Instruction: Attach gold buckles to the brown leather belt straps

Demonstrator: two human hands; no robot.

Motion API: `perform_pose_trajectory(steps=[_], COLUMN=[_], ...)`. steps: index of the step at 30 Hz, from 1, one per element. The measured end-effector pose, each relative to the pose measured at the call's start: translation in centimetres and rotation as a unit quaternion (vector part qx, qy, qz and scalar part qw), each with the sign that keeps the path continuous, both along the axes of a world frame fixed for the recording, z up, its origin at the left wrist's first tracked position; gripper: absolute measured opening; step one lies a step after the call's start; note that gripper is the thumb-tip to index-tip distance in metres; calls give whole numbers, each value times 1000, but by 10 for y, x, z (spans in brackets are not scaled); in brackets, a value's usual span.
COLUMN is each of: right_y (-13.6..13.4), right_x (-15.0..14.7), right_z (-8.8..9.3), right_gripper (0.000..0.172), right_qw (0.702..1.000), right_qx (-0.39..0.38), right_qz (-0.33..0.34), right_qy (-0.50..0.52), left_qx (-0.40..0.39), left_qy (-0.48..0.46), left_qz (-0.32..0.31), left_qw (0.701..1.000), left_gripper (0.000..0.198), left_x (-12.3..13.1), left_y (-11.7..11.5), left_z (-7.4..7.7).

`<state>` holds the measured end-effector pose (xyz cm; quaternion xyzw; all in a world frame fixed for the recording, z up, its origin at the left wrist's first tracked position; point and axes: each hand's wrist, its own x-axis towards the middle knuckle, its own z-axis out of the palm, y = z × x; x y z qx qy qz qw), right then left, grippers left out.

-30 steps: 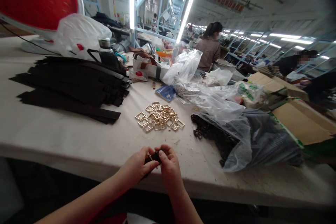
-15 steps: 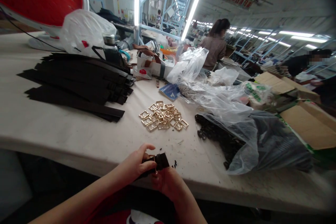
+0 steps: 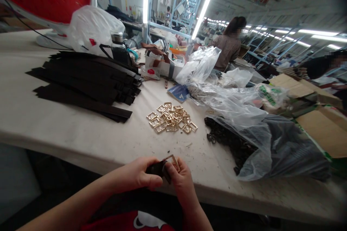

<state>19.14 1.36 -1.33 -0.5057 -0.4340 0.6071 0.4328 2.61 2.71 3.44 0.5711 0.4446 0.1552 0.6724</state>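
Close to my body, at the table's near edge, both hands work on a black strap [image 3: 155, 168]. A gold-coloured rectangular buckle [image 3: 177, 164] sits at the strap's right end. My left hand [image 3: 145, 174] is closed around the strap, thumb along its near side. My right hand [image 3: 182, 179] pinches the strap end and the buckle, with the thumb on top. The lower part of the strap is hidden by my hands. Beyond them lies a loose pile of gold buckles [image 3: 172, 118].
At the left lies a stack of black straps [image 3: 81, 79]. Clear plastic bags [image 3: 230, 104] at the right spill small black pieces [image 3: 230, 139]. Behind the pile are a blue booklet [image 3: 179, 93] and a white box [image 3: 168, 68]. Cardboard boxes [image 3: 322, 126] stand far right; a person [image 3: 226, 48] is beyond.
My right hand has risen from below the strap to its right end and turned. The buckle now shows upright there, and the strap has tilted. The camera view has shifted slightly.
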Motion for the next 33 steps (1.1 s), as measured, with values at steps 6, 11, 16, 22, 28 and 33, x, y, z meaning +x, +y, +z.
perform_pose_trajectory(steps=[6, 11, 16, 22, 28, 33], right_y=[-4, -10, -11, -8, -22, -20], right_x=[-4, -13, -13, -13, -25, -18], right_z=[-8, -7, -4, 0, -10, -8], right_gripper=[30, 47, 49, 51, 49, 32], right_qw=[995, 960, 944, 904, 892, 991], right_qx=[70, -103, -125, -171, -179, 33], right_qz=[-31, 65, 68, 17, 21, 47], right_qy=[-61, 253, 297, 392, 414, 119], left_qx=[15, -28, -84, -119, -104, -119], left_qy=[-24, -77, -118, -144, -159, -118], left_qz=[7, 12, 77, 107, 134, 98], left_qw=[1000, 997, 987, 977, 973, 981], left_gripper=[25, 17, 21, 33, 34, 34], left_x=[-2, 2, 2, -3, 0, -4], left_y=[-4, -5, -5, -2, -2, -6], left_z=[4, 1, -12, -15, -19, -20])
